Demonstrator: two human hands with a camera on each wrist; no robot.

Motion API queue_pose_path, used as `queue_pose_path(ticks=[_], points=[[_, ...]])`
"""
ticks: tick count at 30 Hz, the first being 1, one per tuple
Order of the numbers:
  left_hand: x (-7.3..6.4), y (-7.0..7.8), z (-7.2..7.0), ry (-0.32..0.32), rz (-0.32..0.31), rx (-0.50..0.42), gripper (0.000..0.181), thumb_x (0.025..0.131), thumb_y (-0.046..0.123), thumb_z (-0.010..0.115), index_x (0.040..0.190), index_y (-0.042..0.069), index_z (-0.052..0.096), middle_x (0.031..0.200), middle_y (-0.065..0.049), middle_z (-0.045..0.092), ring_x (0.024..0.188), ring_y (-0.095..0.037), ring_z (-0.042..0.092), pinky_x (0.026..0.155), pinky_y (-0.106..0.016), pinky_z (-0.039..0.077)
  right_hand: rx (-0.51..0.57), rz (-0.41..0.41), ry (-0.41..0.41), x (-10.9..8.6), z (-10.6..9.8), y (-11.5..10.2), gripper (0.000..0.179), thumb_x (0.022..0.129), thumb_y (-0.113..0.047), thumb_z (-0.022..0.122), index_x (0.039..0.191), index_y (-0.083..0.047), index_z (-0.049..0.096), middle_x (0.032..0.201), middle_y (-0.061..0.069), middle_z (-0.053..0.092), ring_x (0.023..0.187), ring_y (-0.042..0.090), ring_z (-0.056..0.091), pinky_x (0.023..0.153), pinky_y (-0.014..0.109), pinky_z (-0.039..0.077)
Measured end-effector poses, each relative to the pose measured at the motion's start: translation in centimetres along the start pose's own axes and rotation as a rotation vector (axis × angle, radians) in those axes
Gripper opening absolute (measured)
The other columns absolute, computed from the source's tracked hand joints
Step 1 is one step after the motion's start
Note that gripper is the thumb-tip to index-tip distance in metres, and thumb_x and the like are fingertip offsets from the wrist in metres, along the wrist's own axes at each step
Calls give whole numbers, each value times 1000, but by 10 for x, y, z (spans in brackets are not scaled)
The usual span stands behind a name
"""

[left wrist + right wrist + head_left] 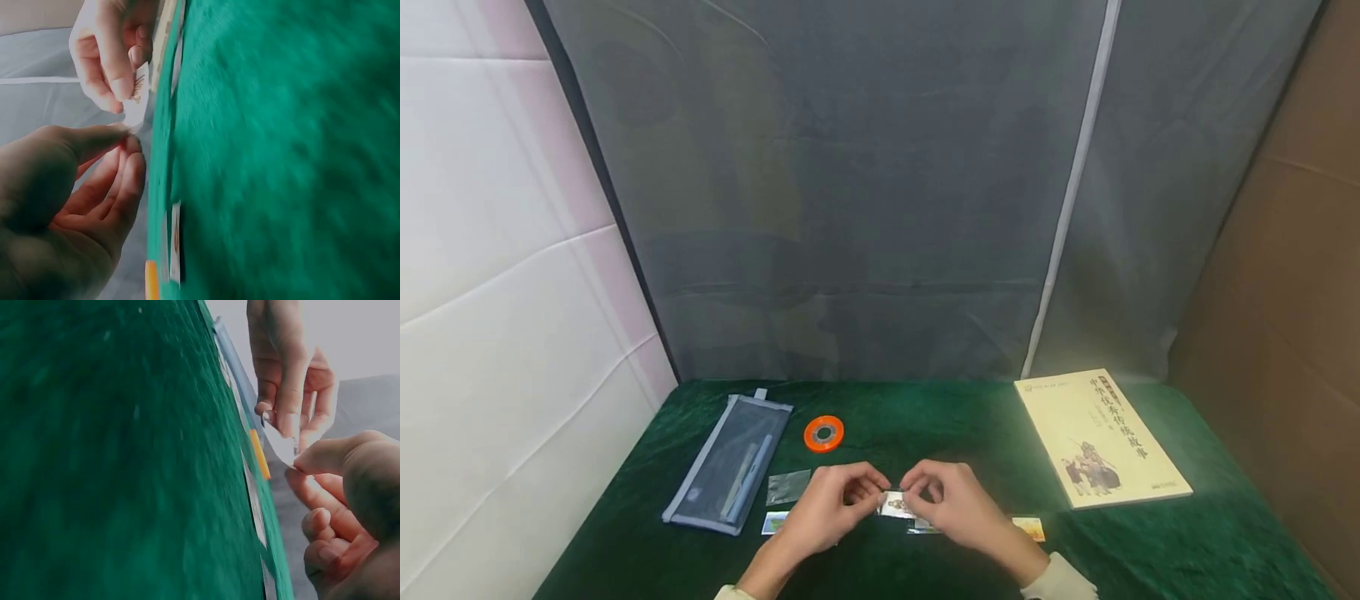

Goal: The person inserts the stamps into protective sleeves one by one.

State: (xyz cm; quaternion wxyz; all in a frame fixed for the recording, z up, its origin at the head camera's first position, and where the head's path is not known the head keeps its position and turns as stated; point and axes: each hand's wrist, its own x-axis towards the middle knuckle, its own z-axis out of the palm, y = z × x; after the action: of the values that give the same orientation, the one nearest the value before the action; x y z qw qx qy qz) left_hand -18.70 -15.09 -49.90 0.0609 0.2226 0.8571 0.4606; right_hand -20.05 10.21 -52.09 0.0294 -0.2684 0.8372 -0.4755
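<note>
Between both hands, above the green cloth, is a small white card (pixel 895 505) with a printed brown figure. My left hand (pixel 837 505) pinches one end of it between thumb and fingertips. At the opposite end, my right hand (pixel 957 505) pinches it too. In the left wrist view the card (pixel 139 100) tilts between the two sets of fingertips; from the right wrist its pale face (pixel 279 441) shows slightly bent. Partly hidden behind my right hand, a small shiny flat piece (pixel 922 527) lies on the cloth.
A clear plastic piece (pixel 788 487) and a blue-green card (pixel 774 522) lie left of the hands, a yellow card (pixel 1028 529) to the right. Farther out are a mesh zip pouch (pixel 703 475) holding slim items, an orange ring-shaped roll (pixel 812 435) and a cream book (pixel 1052 433).
</note>
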Motion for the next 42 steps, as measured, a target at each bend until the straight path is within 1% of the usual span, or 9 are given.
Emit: queue_pose_path(ticks=[5,9,15,20,26,33,37,40,42], points=[[-11,-5,-13,-35,-3,50,8,101,15,78,106,19,80,90,6,79,76,-2,71,70,-21,60,-43,-22,-57,9,16,-5,7,98,-18,78,103,-23,78,84,-15,75,53,-3,44,50,18,39],[-16,-4,-17,-49,24,69,9,99,8,78,105,15,80,89,4,80,75,-2,71,70,-21,61,-113,-43,-83,13,22,-7,8,96,-18,78,102,-23,78,83,-18,73,62,-4,49,58,17,43],[-14,2,-19,-77,41,89,7,99,7,77,104,10,80,88,0,79,75,-2,70,69,-19,60,-239,-37,-86,15,26,-8,8,96,-24,78,103,-28,79,84,-24,69,80,-6,58,72,20,50],[-10,1,-18,-96,44,111,8,99,4,76,104,9,80,87,0,78,74,-1,68,69,-19,59,-280,-41,-75,15,26,-9,9,94,-24,78,101,-28,79,83,-24,67,84,-5,59,72,21,51],[-9,0,-17,-81,51,152,9,96,3,80,102,8,79,85,1,76,71,-1,65,66,-19,57,-307,-44,-76,15,25,-10,11,93,-24,82,104,-28,79,87,-21,65,84,-4,57,72,20,48],[-10,-1,-16,-17,68,242,15,90,5,87,101,11,80,89,3,71,75,1,59,67,-20,56,-340,-28,-69,14,25,-11,15,91,-29,87,103,-29,78,92,-17,63,86,-3,53,70,20,46],[-8,-9,-16,33,66,269,13,92,10,87,102,15,81,93,8,72,79,2,60,71,-21,57,-342,-29,-66,13,23,-14,15,92,-29,86,105,-28,78,94,-15,64,88,-2,55,70,20,46],[-9,-16,-19,99,58,293,8,95,14,84,100,19,81,94,12,74,81,3,62,73,-22,57,-334,-32,-51,12,22,-19,13,94,-29,83,106,-27,78,94,-15,65,89,-1,57,72,21,48],[-11,-19,-23,148,44,316,8,96,14,83,100,21,81,95,14,74,83,1,63,74,-24,56,-318,-38,-48,10,23,-24,11,96,-29,80,107,-27,78,94,-15,65,89,-1,57,74,21,49]])
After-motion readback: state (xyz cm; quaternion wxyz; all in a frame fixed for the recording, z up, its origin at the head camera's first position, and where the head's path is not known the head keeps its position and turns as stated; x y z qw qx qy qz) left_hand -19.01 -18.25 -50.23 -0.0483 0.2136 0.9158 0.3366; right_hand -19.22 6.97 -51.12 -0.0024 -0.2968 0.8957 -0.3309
